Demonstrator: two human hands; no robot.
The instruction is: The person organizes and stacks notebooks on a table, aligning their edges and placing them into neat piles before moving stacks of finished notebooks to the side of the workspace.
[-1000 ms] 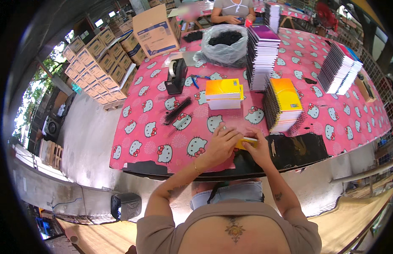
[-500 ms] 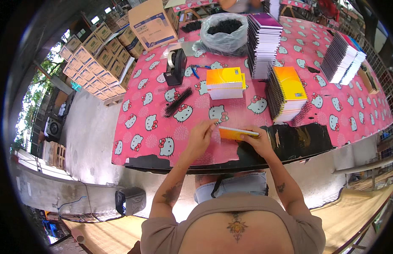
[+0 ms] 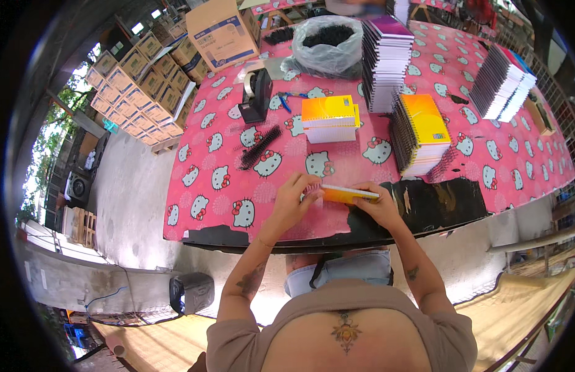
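A small notebook with a yellow-orange cover is held edge-up above the table's front edge. My right hand grips its right end, thumb on the cover. At the opposite end, my left hand has thumb and curled fingers closed on the notebook's corner; whether a thin binding coil is also between them is too small to tell. Beyond the hands stand a short stack of yellow spiral notebooks and a taller yellow spiral-bound stack. Loose black binding coils lie to the left.
On the pink patterned table cover are a black tape dispenser, blue-handled pliers, a plastic bag of black coils, a tall purple-topped notebook stack and another stack. Cartons are piled left.
My left hand has come up to the notebook's left end, its fingers now curled round the corner. The right hand keeps its grip in nearly the same place.
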